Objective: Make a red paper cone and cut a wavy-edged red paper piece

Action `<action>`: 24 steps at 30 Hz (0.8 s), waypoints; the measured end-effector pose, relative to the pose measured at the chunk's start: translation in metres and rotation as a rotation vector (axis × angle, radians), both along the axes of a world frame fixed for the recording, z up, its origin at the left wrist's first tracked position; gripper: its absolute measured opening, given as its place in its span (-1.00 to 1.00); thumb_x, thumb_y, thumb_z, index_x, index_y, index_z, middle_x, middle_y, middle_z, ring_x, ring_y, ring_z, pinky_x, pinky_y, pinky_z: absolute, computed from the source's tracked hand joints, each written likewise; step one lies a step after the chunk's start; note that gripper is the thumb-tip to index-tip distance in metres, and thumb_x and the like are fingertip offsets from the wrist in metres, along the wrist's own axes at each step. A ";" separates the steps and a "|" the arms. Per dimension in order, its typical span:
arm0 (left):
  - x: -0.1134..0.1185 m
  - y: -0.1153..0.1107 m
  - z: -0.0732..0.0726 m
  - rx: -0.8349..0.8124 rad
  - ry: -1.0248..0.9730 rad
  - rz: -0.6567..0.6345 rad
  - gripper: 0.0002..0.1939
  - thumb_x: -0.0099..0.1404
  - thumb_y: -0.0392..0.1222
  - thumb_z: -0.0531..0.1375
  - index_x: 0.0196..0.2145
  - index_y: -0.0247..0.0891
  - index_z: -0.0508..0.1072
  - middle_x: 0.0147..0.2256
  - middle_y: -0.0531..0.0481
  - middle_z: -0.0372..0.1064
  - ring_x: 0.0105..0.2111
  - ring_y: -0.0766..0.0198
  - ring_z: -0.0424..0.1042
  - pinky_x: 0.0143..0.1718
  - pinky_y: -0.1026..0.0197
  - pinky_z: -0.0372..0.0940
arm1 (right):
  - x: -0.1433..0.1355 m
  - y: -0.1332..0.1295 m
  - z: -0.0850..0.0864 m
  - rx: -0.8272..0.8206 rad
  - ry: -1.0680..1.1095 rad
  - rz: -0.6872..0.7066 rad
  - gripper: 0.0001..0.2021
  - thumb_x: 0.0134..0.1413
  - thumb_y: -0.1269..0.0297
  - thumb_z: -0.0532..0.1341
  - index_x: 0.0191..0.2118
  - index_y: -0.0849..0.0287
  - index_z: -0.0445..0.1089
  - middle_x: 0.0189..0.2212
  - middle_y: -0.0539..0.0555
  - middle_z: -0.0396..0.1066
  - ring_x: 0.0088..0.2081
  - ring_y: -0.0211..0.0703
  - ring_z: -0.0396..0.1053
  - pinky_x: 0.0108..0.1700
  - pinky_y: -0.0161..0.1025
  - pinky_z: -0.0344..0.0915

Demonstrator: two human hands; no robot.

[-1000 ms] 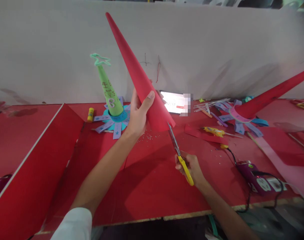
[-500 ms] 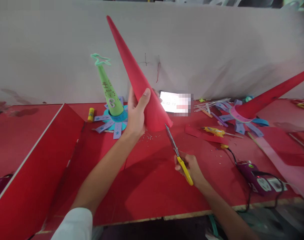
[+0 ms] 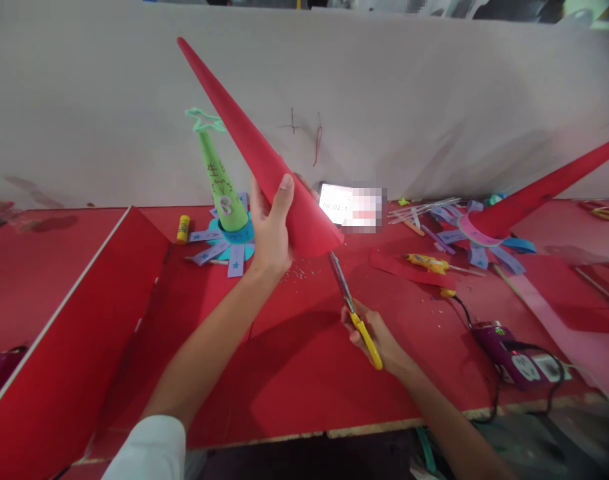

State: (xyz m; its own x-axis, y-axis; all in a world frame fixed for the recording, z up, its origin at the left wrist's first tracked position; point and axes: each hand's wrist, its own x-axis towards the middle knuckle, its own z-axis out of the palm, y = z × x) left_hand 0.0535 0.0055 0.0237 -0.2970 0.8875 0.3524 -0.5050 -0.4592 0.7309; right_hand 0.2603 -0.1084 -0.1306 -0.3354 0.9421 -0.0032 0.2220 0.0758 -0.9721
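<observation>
- Red board (image 3: 89, 320), white along its top edge, stands at the lower left of the frame.
- Left of centre, we see a glue stick (image 3: 183, 229) upright beside a green cone (image 3: 223, 190).
- At centre, our left hand (image 3: 271, 233) grips a red cone (image 3: 264, 150), thumb in front; it tilts, tip toward the upper left.
- Just below its wide end, our right hand (image 3: 377, 333) is wrapped round the scissors (image 3: 345, 290); we cannot tell whether the blades touch the paper.
- Right of centre lies a glue gun (image 3: 429, 263).
- At the lower right sits a purple box (image 3: 507, 353).
</observation>
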 end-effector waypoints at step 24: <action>0.018 -0.006 -0.019 -0.035 0.010 -0.014 -0.51 0.32 0.23 0.45 0.04 0.01 0.42 -0.14 0.04 0.59 -0.11 0.11 0.68 -0.17 0.13 0.57 | 0.003 0.000 -0.001 0.100 -0.078 -0.070 -0.27 0.13 -0.58 0.18 -0.32 0.13 0.41 -0.48 0.03 0.41 -0.47 -0.18 0.30 -0.42 -0.25 0.18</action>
State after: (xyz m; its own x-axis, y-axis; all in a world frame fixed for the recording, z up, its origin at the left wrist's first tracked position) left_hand 0.0713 -0.0002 0.0049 -0.2815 0.9033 0.3237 -0.5037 -0.4262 0.7514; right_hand 0.2634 -0.1083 -0.1315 -0.2714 0.9601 0.0682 0.3047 0.1529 -0.9401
